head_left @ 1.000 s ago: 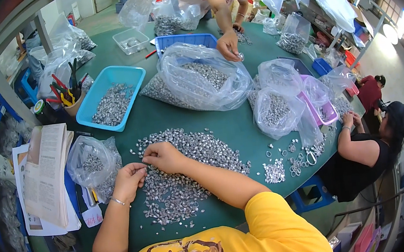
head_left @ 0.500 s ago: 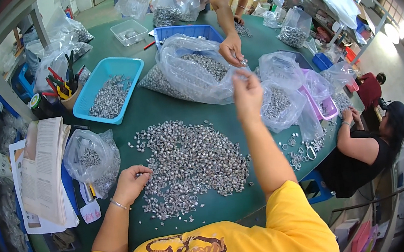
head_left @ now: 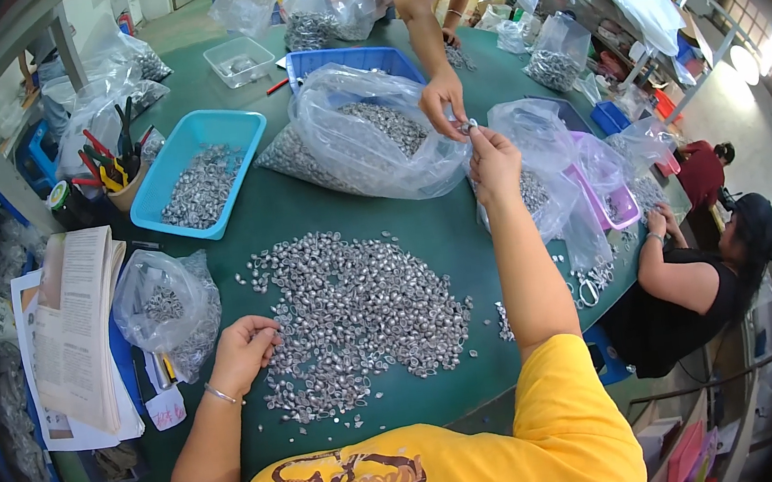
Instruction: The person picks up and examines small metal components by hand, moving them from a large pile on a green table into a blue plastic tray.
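Your right hand pinches small silvery piece beyond grey metal-parts heap, at co-worker's hand; grip lightly. Left hand, beside heap: can't tell grip.

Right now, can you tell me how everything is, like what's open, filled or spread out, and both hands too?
Metal-piece pile, spread loose on the green table
Left hand, curled, at the pile's left edge
Right hand, stretched out, fingertips at a small metal piece
Co-worker's hand, at that piece too
Large clear plastic bag, open, partly filled
Turquoise tray, uncovered, partly filled
Tool cup, holding upright tools
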Tool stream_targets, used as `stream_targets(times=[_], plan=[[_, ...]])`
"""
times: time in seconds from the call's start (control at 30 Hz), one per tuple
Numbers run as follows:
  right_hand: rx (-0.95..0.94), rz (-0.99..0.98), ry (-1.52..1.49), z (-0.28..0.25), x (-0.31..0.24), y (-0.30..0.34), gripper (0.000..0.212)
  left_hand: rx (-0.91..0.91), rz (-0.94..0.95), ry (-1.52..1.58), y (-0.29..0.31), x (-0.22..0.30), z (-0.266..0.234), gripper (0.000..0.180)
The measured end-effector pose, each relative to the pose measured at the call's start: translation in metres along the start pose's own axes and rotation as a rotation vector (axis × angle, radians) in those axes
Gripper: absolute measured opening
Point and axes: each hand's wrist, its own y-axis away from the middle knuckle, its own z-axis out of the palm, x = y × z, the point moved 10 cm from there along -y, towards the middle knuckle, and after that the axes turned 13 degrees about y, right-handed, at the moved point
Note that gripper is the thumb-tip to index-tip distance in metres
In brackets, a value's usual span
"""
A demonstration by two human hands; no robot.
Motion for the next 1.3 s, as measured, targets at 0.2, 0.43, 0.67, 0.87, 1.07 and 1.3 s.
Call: stream_targets(times=[0.2, 0.43, 0.67, 0.87, 1.07, 1.3], plan=[[-0.188, 0.358, -0.412, 0.017, 0.028, 0.001, 0.013, -0.022, -0.002, 0.072, 0.001, 0.001, -0.003, 0.009], [-0.207, 0.307, -0.41, 0.016, 0.025, -0.002, 0.01, -0.055, -0.037, 0.139, 0.003, -0.003, 0.004, 0.009], [-0.065, 0.24, -0.426, 0.013, 0.023, -0.005, 0.015, -0.043, -0.032, 0.327, 0.013, 0.01, 0.007, 0.013], [-0.562, 0.228, -0.055, 0.097, 0.027, 0.147, 0.014, -0.071, -0.112, 0.577, 0.017, 0.005, 0.025, 0.022], [-0.784, -0.154, 0.376, 0.152, 0.022, 0.264, 0.013, -0.137, -0.135, 0.686, 0.034, -0.002, 0.028, 0.016], [-0.748, -0.444, 0.536, 0.158, 0.008, 0.277, 0.008, -0.135, -0.089, 0.661, 0.037, -0.013, 0.042, 0.011]])
